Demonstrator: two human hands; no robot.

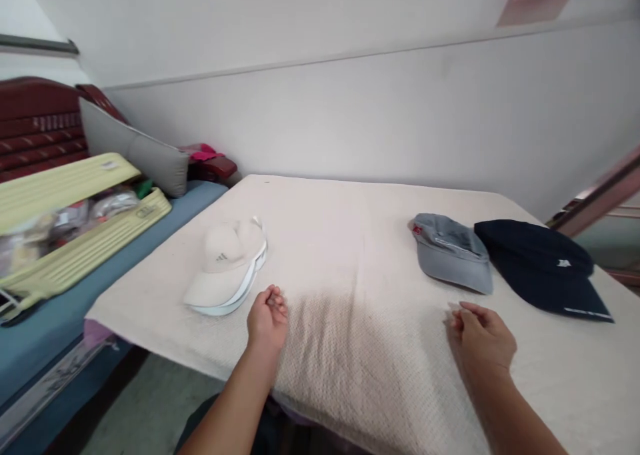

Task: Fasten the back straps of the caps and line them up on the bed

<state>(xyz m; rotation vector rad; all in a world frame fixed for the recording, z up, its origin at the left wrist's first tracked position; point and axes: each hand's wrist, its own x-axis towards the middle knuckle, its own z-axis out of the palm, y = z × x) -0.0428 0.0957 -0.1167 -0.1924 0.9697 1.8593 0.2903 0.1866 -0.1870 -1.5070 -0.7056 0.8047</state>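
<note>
Three caps lie on a table covered with a cream textured cloth (350, 348). A white cap (225, 265) rests at the left, a grey cap (453, 251) and a navy cap (543, 268) side by side at the right. My left hand (267, 318) hovers just right of the white cap's brim, fingers loosely curled, holding nothing. My right hand (483, 335) rests on the cloth in front of the grey cap, fingers loosely bent, also holding nothing.
An open pale-yellow suitcase (75, 235) with bagged items lies on a blue bed (45, 335) at the left. A grey cushion (135, 148) and dark-red headboard (35, 125) stand behind it. A white wall runs behind the table.
</note>
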